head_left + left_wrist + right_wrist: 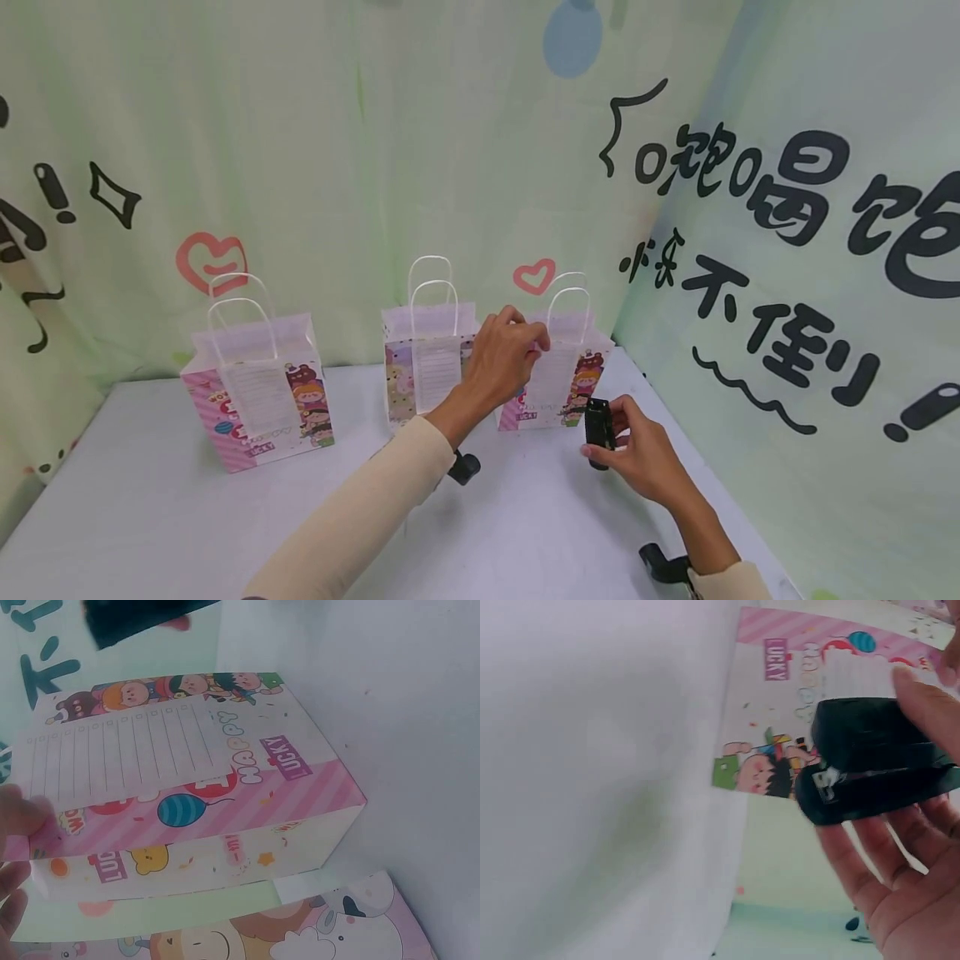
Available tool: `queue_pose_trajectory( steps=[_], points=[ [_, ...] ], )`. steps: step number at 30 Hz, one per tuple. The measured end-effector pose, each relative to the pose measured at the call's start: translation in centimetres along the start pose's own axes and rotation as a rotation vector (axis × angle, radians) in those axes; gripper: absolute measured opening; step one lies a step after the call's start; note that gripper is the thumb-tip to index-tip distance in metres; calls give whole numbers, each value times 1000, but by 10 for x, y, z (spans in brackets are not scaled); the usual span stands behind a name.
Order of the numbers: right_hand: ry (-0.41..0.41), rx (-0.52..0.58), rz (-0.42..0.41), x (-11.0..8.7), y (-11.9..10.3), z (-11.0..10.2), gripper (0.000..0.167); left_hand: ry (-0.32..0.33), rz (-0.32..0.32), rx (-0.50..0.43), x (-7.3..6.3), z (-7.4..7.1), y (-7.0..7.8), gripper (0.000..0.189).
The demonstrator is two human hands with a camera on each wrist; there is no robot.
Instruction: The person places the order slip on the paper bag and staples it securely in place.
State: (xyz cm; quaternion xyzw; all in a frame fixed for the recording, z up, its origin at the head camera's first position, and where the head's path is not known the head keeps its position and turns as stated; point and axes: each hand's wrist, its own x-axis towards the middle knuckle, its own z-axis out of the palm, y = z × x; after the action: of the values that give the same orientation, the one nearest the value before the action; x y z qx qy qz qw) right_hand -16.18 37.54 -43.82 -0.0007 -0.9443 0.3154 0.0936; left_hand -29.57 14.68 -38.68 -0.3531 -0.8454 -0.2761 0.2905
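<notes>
The right-hand paper gift bag [585,379], pink and white with cartoon figures and white handles, stands upright. My left hand [504,354] pinches its top edge; in the left wrist view the thumb [21,814] lies over the front and fingers are behind. A lined paper slip [120,754] lies against the bag's front, its top edge close to that thumb. My right hand [647,454] holds a small black stapler [598,429] in front of the bag, apart from it. In the right wrist view the stapler [870,735] sits between thumb and fingers, its front end parted.
A second bag [401,392] with a lined slip stands just left of the first, partly behind my left arm. Farther left is a third bag [210,400], also with a slip. All stand on a white table [150,500] before a printed curtain [300,167].
</notes>
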Motion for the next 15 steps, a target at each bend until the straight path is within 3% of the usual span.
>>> queue_pose_trajectory(
  steps=[6,15],
  points=[
    [81,176,-90,8,-12,-5,66,2,4,2,-1,0,1,5],
    [161,357,-232,24,-37,-14,70,6,-5,-21,-1,1,1,6]
  ],
)
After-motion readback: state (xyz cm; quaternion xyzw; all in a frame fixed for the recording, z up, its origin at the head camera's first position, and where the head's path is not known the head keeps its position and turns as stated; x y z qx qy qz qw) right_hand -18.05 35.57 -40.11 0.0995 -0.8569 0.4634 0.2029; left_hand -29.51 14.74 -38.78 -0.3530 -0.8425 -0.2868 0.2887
